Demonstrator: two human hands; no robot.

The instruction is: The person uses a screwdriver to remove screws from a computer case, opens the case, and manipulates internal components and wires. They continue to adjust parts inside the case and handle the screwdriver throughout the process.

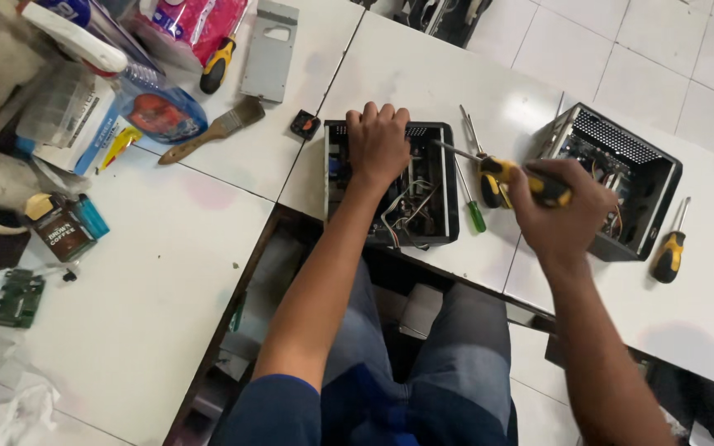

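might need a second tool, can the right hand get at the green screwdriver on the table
Probably not yet: the right hand is full, gripping a yellow screwdriver. The green screwdriver lies uncovered just beside it.
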